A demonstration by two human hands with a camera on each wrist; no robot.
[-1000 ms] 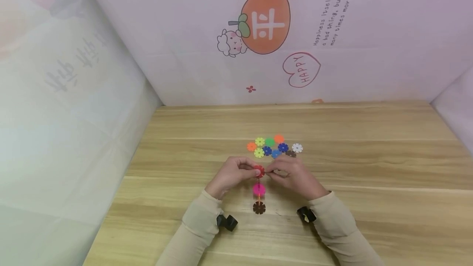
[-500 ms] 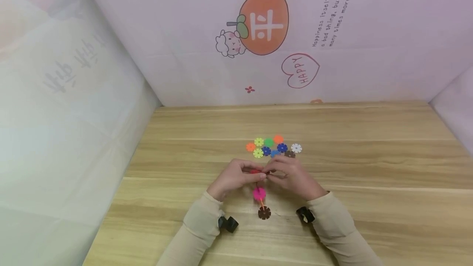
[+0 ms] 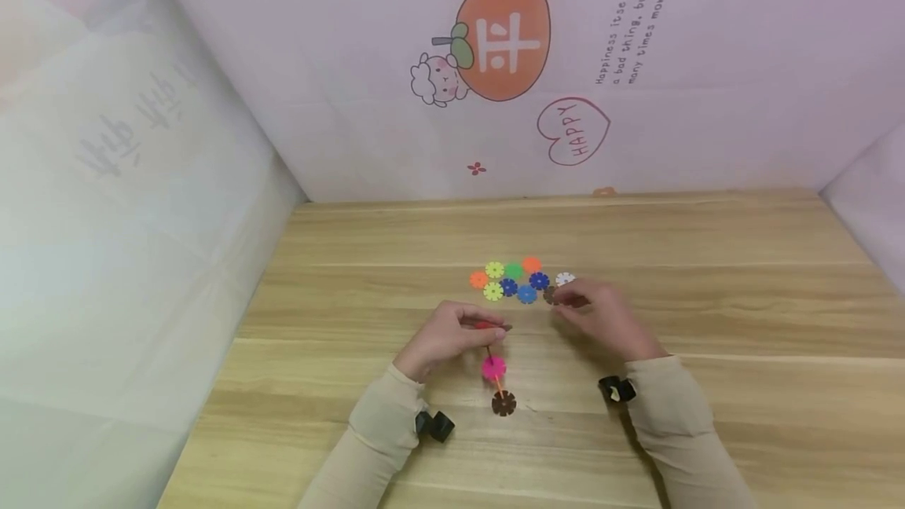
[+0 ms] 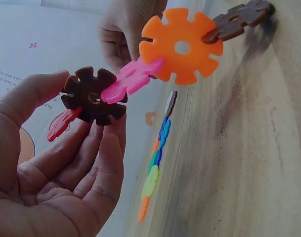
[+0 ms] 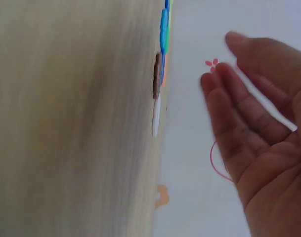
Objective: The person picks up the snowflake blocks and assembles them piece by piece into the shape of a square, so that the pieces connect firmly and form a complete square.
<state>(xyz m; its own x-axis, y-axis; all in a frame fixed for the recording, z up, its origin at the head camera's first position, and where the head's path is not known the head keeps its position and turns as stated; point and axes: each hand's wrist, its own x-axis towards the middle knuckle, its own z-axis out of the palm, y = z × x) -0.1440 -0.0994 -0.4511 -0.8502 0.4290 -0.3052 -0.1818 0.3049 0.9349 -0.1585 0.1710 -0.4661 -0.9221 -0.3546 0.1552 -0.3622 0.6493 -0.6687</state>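
Note:
My left hand (image 3: 447,338) pinches a chain of linked notched discs above the table. In the left wrist view, a dark brown disc (image 4: 83,81) is near the thumb and fingertips, joined to a red disc (image 4: 64,123) and a pink disc (image 4: 125,84); an orange disc (image 4: 202,57) and another brown disc (image 4: 239,20) follow. The chain's far brown disc (image 3: 503,404) hangs nearest me in the head view. Empty, with fingers apart, my right hand (image 3: 611,324) hovers beside a loose brown disc (image 3: 550,295); the right wrist view shows a gap between that disc (image 5: 156,76) and the fingertips.
Several loose discs lie grouped beyond the hands, including yellow (image 3: 494,269), green (image 3: 513,270), light blue (image 3: 526,294) and white (image 3: 565,279). They rest on a wooden table (image 3: 353,258). A printed cloth wall (image 3: 368,100) rises behind its far edge.
My right hand has come away from the chain and moved right and farther out, toward the loose discs. My left hand keeps hold of the chain, whose lower end has swung slightly right.

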